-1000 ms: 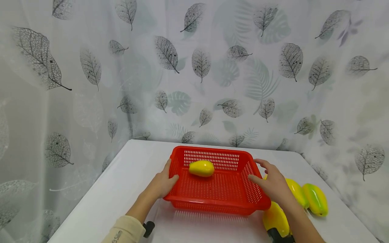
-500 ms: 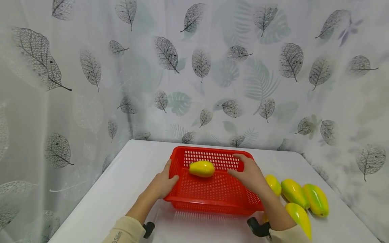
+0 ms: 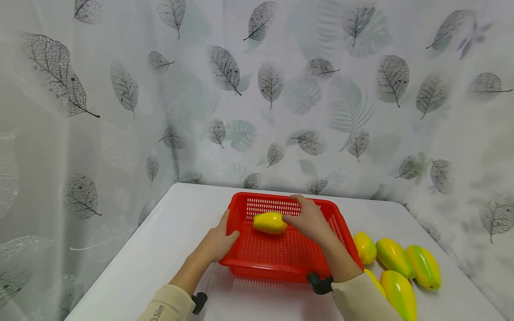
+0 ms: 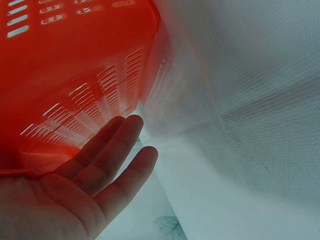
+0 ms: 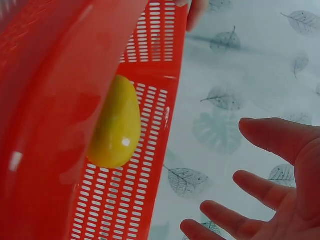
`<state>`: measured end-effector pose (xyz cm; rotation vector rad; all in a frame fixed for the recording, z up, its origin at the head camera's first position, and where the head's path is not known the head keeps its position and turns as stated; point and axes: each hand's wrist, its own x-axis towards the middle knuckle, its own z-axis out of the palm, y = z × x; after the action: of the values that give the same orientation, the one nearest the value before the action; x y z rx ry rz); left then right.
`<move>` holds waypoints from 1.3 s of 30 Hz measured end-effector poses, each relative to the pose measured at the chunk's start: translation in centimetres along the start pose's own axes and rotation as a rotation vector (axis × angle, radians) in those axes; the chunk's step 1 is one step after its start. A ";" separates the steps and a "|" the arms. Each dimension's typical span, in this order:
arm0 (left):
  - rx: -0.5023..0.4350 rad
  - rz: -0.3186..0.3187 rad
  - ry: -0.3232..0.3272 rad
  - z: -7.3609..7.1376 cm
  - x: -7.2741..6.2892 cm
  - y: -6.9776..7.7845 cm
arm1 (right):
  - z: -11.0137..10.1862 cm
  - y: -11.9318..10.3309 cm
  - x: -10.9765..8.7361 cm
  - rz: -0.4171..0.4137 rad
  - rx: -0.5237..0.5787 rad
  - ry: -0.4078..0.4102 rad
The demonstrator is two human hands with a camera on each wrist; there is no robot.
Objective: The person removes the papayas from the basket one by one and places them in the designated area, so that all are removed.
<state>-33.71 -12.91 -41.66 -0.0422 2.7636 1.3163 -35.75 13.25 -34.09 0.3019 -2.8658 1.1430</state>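
Note:
A red plastic basket (image 3: 277, 269) with slotted walls stands on the white table, one yellow mango (image 3: 268, 223) lying inside. My left hand (image 3: 217, 244) holds the basket's left side, thumb over the rim. In the left wrist view its fingers (image 4: 112, 155) run along the outer wall. My right hand (image 3: 311, 221) hovers over the basket's interior, just right of the mango, fingers spread and holding nothing. The right wrist view shows that hand apart from the mango (image 5: 120, 127), its thumb and fingers extended.
Several yellow-green mangoes (image 3: 395, 257) lie on the table (image 3: 184, 209) to the right of the basket, partly behind the right forearm. A white curtain (image 3: 192, 165) with a leaf print hangs behind and along the sides. A black wrist mount (image 3: 319, 283) sits below the right wrist.
My right hand has left the basket's right rim and moved left over the inside, up to the mango. The left hand keeps its hold. The head view has shifted slightly.

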 end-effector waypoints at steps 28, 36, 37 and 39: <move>-0.001 0.009 -0.005 0.0 0.1 0.3 | 3.3 0.0 5.5 0.101 0.015 -0.100; -0.004 0.011 -0.009 -0.1 0.2 0.1 | 4.4 -0.1 6.7 0.114 -0.019 -0.133; -0.003 0.015 -0.011 0.0 0.2 0.1 | 4.5 0.0 6.8 0.122 -0.023 -0.138; -0.002 0.019 -0.012 0.1 0.3 0.1 | 4.7 0.0 7.1 0.136 -0.030 -0.148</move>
<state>-33.97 -12.83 -41.67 -0.0076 2.7599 1.3188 -42.53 8.85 -36.74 0.2000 -3.0721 1.1429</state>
